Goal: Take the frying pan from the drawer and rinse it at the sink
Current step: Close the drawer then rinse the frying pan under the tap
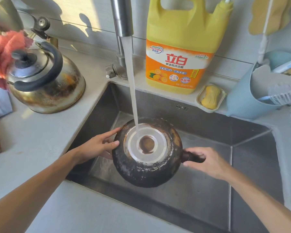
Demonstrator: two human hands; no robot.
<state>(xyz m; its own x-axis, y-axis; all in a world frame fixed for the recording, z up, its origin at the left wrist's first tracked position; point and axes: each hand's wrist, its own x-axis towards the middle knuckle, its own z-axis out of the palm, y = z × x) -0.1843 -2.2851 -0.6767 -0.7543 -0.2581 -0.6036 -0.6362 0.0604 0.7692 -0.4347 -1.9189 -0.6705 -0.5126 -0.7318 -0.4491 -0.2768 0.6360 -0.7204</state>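
Observation:
The frying pan is held upside down over the steel sink, its blackened underside and pale round base facing up. Water runs from the faucet onto that base. My left hand grips the pan's left rim, thumb on the underside. My right hand is closed around the dark handle on the right.
A stained metal kettle with an orange cloth beside it stands on the counter at left. Behind the sink are a yellow detergent jug, a soap dish and a blue holder with brushes.

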